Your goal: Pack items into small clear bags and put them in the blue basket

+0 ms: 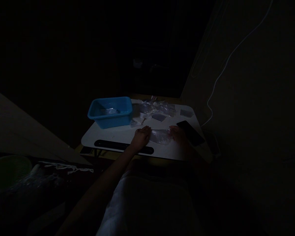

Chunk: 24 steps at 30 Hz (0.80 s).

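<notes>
In the dim head view a clear plastic bag [160,136] lies stretched between my two hands, low over the white table [118,133]. My left hand [142,137] is closed on the bag's left end. At its right end my right hand [177,133] has its fingers closed on the edge; much of this hand is dark. Beyond the hands are a small flat square packet [158,117] and a heap of crumpled clear plastic [156,107]. A white packet [138,118] sits beside the blue basin.
The blue basin [115,121] at the table's left holds some clear plastic. A dark flat tablet-like object [190,132] lies by my right hand, with another flat packet [186,113] behind it. A white cable [223,69] hangs at right; a green basket [9,172] is lower left.
</notes>
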### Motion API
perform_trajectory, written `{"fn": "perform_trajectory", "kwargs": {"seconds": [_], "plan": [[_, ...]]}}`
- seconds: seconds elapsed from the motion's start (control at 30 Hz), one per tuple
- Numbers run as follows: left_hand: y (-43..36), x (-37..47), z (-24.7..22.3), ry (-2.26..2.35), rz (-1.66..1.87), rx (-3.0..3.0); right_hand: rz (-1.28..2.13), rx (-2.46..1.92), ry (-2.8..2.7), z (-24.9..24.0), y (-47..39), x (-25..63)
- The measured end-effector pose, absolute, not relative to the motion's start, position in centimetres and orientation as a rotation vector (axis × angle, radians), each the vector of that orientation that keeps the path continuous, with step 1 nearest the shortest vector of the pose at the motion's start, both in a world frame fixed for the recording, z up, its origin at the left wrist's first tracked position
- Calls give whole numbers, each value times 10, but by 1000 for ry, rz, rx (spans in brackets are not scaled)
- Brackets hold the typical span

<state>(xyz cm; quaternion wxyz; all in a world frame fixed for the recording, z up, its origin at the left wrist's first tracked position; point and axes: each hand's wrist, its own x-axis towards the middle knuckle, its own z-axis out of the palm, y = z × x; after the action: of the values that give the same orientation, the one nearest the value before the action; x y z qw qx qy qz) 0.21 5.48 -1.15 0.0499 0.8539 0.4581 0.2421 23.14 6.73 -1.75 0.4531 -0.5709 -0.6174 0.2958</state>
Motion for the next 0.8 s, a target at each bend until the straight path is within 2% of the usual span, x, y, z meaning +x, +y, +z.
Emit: {"fn": "perform_trajectory", "kwargs": {"seconds": [0.37,0.63,0.8], "plan": [[43,6,-4,1530,464,2659,502,-1331,-1361,-25,54,231],[43,3,-3,1607,701,2526,473,-1366,-1383,-26,54,229],[45,2,-5,1679,697,2533,483,-1366,-1369,-25,52,227]]}}
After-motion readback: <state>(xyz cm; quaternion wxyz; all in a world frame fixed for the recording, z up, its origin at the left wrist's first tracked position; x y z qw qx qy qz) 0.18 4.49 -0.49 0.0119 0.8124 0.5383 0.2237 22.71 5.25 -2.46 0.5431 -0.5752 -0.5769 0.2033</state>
